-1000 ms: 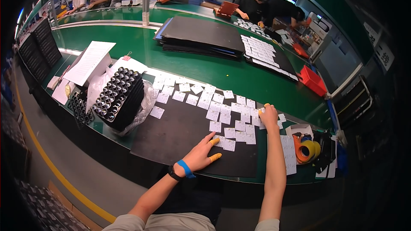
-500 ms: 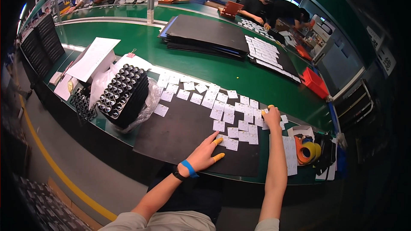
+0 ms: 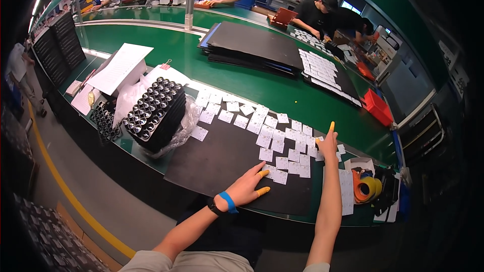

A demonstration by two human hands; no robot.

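Observation:
My left hand point(image 3: 246, 187) rests with fingers spread on a dark mat point(image 3: 217, 156), its fingertips at the nearest white square boards point(image 3: 280, 177). It holds nothing and has yellow finger cots on two fingers. A blue band point(image 3: 228, 202) and a dark watch circle that wrist. My right hand point(image 3: 328, 145) is at the right end of the boards, with its yellow-tipped index finger stretched away from me and the thumb apart. Nothing shows between these fingers; the other fingers are partly hidden. Several more white boards point(image 3: 258, 119) lie in uneven, partly overlapping rows across the mat's far side.
Left of the mat, a stack of black trays with round shiny cups point(image 3: 154, 108) sits in clear plastic. Papers point(image 3: 123, 68) lie behind it. Dark sheets point(image 3: 254, 45) are stacked across the green bench. Orange and yellow tape rolls point(image 3: 368, 187) and a red bin point(image 3: 377, 107) stand right. Other people work beyond.
My right index finger has straightened and lifted away from the boards, where it was bent down before. The left hand keeps its place by the boards. The whole view has shifted slightly.

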